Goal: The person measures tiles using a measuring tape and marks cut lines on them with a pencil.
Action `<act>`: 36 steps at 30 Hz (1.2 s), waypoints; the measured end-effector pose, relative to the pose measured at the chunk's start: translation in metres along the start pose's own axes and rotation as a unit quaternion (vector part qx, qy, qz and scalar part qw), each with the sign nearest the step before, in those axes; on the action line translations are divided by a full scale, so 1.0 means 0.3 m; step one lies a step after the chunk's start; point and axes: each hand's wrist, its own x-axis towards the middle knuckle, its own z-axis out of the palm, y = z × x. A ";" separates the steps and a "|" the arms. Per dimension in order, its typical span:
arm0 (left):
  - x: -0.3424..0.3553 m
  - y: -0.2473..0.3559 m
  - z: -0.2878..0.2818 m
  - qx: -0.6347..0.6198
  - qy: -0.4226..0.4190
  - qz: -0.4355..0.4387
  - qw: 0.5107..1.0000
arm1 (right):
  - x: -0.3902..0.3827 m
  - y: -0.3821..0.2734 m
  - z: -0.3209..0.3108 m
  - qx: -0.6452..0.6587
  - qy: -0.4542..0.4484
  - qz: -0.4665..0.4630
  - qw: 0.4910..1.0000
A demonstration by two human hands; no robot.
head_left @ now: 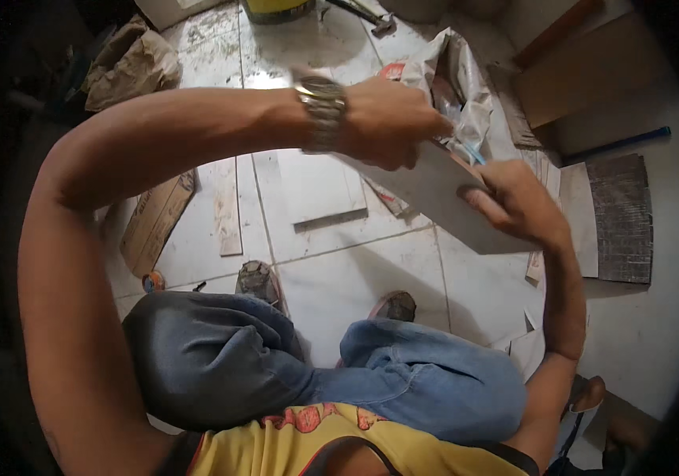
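Note:
A pale rectangular tile (442,198) is held tilted above the floor, out in front of my knees. My left hand (391,119), with a metal watch at its wrist, is closed at the tile's upper edge, its fingers curled. My right hand (518,202) grips the right side, thumb pressed on the pale face and the other fingers mostly hidden behind. By the right hand's knuckles shows a thin light-blue piece (476,153); whether it is held cannot be made out. Below the left wrist another pale tile (319,190) lies on the floor.
A crumpled plastic bag (470,75) stands beyond my hands. A wooden strip (228,210) and a cardboard piece (157,222) lie to the left. Dark textured tiles (623,218) and a blue bar (621,143) are at right. A yellow bucket (280,9) and a hammer (379,24) sit farther off.

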 end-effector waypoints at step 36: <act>-0.373 -0.301 0.916 -0.565 0.297 -0.575 0.512 | 0.398 0.015 1.066 0.281 0.227 0.264 0.894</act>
